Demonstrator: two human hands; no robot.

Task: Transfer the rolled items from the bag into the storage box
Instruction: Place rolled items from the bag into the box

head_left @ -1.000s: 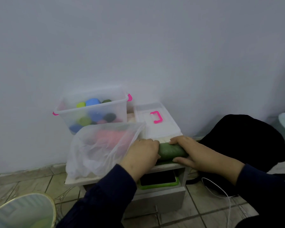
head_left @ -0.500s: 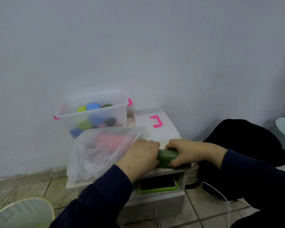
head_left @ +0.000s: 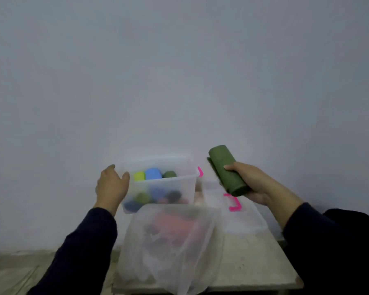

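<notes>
Head view: my right hand (head_left: 257, 184) has its grip clamped round the dark green roll (head_left: 227, 170), held up right of the storage box (head_left: 158, 184).
Left hand (head_left: 112, 186): fingers apart, at the box's left wall, holding nothing.
Bag (head_left: 168, 248): at the table's (head_left: 254, 258) front edge, pinkish rolls inside.
Doing it well: I'd carry the roll over the rim, lower it flat among the others, then let go.

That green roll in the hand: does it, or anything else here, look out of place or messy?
Nothing stands out. The right hand grips the green roll in the air beside the storage box, whose lid lies flat next to it. The bag stands open, nothing spilled.
</notes>
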